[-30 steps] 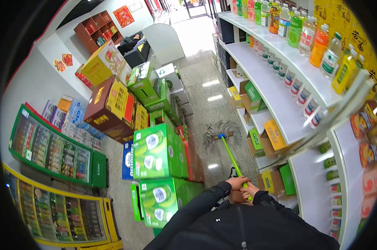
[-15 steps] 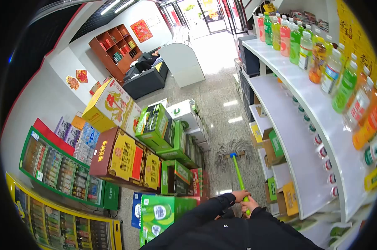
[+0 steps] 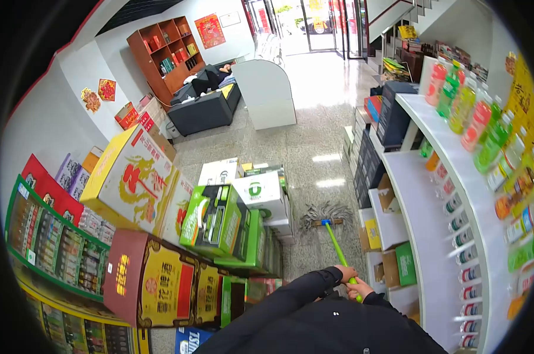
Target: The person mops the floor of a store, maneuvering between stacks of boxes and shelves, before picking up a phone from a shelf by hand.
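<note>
A mop with a grey string head (image 3: 327, 218) and a blue joint lies spread on the speckled stone floor, in the passage between stacked boxes and shelving. Its green handle (image 3: 339, 253) slants down toward my body. My left hand (image 3: 346, 274) is wrapped round the handle, and my right hand (image 3: 359, 289) grips it lower in the view, close to the handle's end. Both black sleeves reach in from the bottom of the view.
Stacked green cartons (image 3: 214, 221) and a brown-yellow carton (image 3: 166, 283) stand left of the passage. Curved white shelves (image 3: 423, 212) with bottles line the right. Ahead are a white counter (image 3: 264, 94), a dark sofa (image 3: 205, 112) with a person lying on it, and glass doors.
The view has moved forward along the passage, with the boxes and shelves now nearer. The mop has moved along with me, and both hands still hold its handle.
</note>
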{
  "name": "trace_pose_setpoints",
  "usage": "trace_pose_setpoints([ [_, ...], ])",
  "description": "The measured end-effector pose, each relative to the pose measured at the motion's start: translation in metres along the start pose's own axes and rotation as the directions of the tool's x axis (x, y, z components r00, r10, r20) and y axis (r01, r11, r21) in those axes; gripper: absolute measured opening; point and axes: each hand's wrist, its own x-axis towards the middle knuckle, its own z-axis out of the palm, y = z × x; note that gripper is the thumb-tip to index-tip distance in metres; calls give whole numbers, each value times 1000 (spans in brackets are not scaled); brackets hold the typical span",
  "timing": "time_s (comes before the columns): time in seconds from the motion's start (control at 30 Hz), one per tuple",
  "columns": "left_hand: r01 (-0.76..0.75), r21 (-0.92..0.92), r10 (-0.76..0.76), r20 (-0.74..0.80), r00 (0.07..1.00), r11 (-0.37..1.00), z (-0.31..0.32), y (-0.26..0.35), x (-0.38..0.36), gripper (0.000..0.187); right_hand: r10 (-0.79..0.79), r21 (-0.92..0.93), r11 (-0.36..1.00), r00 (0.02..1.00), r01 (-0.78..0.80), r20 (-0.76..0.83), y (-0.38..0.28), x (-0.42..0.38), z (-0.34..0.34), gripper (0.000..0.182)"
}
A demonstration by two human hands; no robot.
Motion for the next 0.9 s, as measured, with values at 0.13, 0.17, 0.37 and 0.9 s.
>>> trace_pose_setpoints([
  [0.13, 0, -6, 0, -18, 1000, 1000, -31, -58, 9, 36, -63, -145, 987, 997, 67, 34, -42, 46, 28, 31],
  [0.17, 31, -25, -31, -18, 999, 999, -41, -63, 7, 34, -43, -183, 982, 999, 45, 14, -50, 55, 32, 33],
  [0.37, 75, -16, -75, 5, 997, 997, -106, -123, 22, 31, 32, -205, 978, 999, -35, -22, -117, 105, 70, 55],
  [0.9, 218, -85, -212, 71, 975, 972, -317, -343, 152, 45, 135, -292, 950, 989, -113, 57, -401, 278, 142, 57],
])
